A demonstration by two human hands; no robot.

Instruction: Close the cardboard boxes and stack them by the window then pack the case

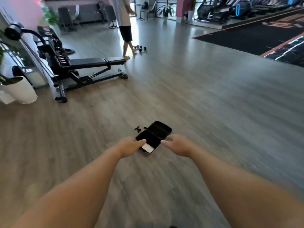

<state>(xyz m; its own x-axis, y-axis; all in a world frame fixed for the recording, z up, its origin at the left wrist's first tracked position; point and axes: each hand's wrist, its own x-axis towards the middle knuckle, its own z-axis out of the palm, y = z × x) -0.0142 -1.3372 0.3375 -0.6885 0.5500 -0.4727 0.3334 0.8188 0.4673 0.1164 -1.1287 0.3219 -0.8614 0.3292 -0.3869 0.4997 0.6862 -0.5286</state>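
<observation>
A black case [158, 131] lies open flat on the wooden floor, both halves facing up. A white flat item [146, 147] sits in the near half. My left hand [130, 145] reaches over the near half's left edge, its fingers extended toward the white item. My right hand [176, 145] hovers at the case's right side with fingers stretched leftward, holding nothing. A small black clip-like part [137, 128] lies on the floor just left of the far half. No cardboard boxes are in view.
A black weight bench [92, 68] stands at the left. A white plant pot [19, 89] sits by the left wall. A person [125, 25] walks barefoot further back beside small dumbbells [139, 47]. Black mats [256, 37] cover the far right.
</observation>
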